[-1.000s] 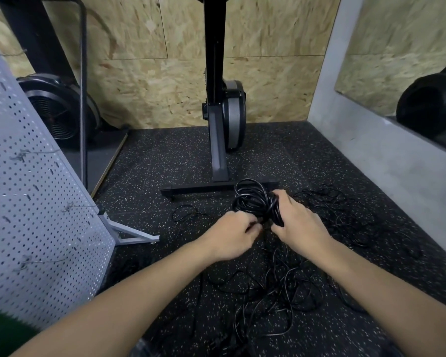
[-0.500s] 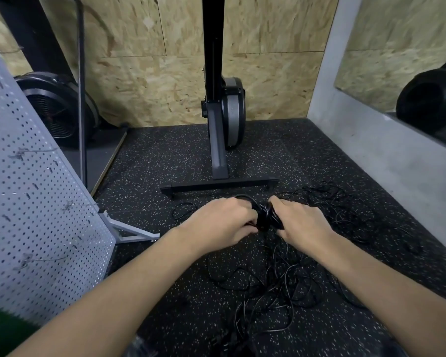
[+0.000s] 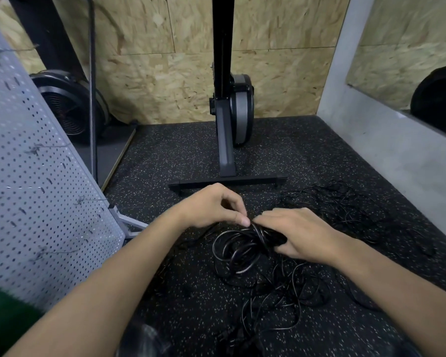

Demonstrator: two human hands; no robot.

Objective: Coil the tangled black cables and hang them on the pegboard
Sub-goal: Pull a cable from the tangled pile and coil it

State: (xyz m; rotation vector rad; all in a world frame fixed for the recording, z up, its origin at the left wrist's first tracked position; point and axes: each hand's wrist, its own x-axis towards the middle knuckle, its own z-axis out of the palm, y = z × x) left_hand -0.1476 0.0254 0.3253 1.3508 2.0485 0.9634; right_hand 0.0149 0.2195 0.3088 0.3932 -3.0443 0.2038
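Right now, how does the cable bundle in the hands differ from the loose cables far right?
The coiled bundle is wound into tight loops; the loose cables sprawl in scattered strands. The bundle is gripped by the right hand; the loose cables lie untouched on the floor. Both are black.

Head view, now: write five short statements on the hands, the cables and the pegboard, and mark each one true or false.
1. The right hand holds the coiled cable in its grip. True.
2. The left hand is open and idle. False: its fingers are curled and pinch the top of the coiled cable, beside the right hand.
3. The pegboard stands to the person's left. True.
4. A coil hangs on the pegboard. False: the hooks that show are bare.
5. All the cable is coiled. False: loose cable lies tangled on the floor.
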